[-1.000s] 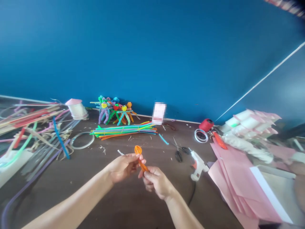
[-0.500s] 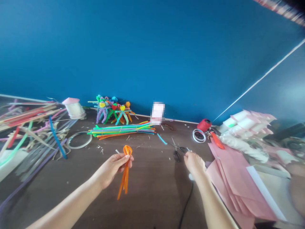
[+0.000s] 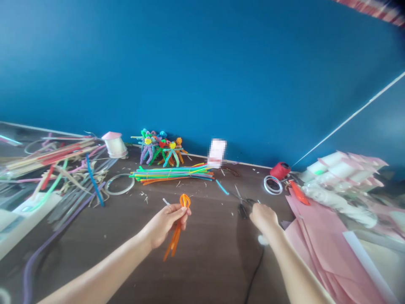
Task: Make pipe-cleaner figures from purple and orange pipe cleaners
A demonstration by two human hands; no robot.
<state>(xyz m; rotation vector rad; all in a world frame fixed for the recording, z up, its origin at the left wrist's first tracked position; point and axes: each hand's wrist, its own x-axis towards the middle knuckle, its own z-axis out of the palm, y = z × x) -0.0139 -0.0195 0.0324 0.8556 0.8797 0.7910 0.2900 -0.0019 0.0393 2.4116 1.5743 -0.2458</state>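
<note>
Orange pipe cleaners (image 3: 185, 200) are pinched between the thumb and fingers of my left hand (image 3: 171, 221). Their upper part bends into rounded loops, and the loose ends hang below the hand. My right hand (image 3: 264, 218) is on the table at the right, fingers curled down beside the black-handled scissors (image 3: 241, 202). What those fingers hold, if anything, is hidden. Just below that hand, a small white piece (image 3: 262, 240) sits at the top of a black cord (image 3: 255, 270). A short blue pipe cleaner piece (image 3: 222, 187) lies beyond the scissors.
Behind my hands lies a bundle of coloured pipe cleaners (image 3: 171, 173), with several pipe-cleaner figures (image 3: 161, 147) against the wall. Loose strips (image 3: 72, 169) are heaped left. At right are a red spool (image 3: 280, 170), a tape roll (image 3: 273, 185) and pink sheets (image 3: 325, 245).
The whole view has shifted, so the table things appear farther right. My left hand keeps its pinch on the orange pipe cleaners. My right hand stays beside the scissors.
</note>
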